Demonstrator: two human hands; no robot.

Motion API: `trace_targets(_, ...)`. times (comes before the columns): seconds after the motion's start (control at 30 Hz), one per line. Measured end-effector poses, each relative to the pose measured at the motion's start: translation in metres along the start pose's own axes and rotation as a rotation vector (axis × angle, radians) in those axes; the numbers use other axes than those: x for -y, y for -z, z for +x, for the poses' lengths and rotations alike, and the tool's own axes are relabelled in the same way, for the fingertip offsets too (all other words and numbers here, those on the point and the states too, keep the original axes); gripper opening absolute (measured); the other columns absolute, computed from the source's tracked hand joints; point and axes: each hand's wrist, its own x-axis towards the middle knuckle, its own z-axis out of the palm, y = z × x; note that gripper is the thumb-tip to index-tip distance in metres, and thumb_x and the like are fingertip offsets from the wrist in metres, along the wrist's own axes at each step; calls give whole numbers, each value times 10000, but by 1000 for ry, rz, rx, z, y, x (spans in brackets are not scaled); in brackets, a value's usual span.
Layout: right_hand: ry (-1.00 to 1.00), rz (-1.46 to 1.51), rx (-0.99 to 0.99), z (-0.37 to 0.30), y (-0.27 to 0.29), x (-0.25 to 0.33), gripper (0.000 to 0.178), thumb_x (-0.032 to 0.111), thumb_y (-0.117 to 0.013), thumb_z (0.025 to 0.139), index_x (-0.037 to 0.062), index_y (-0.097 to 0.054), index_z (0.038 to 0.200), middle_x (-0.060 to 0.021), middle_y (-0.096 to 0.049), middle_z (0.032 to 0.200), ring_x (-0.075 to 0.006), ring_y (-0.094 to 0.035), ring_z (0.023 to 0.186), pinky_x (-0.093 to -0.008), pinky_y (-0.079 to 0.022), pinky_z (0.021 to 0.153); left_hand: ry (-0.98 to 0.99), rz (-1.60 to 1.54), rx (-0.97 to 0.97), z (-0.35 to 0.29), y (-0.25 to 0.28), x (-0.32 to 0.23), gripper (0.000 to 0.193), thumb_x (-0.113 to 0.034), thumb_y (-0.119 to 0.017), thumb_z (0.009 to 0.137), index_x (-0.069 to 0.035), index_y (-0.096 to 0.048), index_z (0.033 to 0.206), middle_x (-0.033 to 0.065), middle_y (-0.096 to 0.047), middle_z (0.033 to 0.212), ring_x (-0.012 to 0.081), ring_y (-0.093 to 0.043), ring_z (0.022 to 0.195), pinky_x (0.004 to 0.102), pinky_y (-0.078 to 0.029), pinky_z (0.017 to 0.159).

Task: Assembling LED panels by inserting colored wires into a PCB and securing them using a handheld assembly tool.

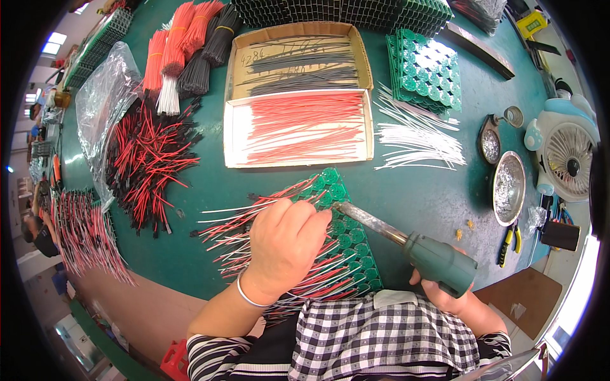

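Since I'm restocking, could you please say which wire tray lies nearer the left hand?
The white tray, holding red wires; the brown tray of dark wires lies beyond it.

This looks like an electronics assembly workshop: a broad green-topped workbench carries tied bundles of thin red and black wires at the far left and a stack of green circuit-board panels with round sections at the far right. A green-handled soldering iron, yellow-and-black pliers and, at the left, another person in dark clothing also show it.
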Motion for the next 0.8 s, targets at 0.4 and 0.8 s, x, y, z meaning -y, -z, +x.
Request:
trace_targets(0.4, -42, 235, -76, -10, 0, -4, 229, -2, -569, 819, -25, -616, 1042, -115, -669, 854, -175, -692, 675, -289, -552, 642, 2, 13, -1, 2, 0, -1, 245, 16, -720, 608, -68, -662, 831, 42, -546, 742, 221, -512, 656, 333, -428, 566)
trace_targets(0.8, -4, 152, 1, -6, 3, -6, 217, 16, -645, 770, 23, -667, 986, -106, -678, 888, -245, -661, 699, -349, -520, 663, 20, 56, -35, 4, -8, -4, 240, 32, -717, 600, -82, -595, 773, 43, -546, 735, 224, -515, 633, 332, -425, 552)
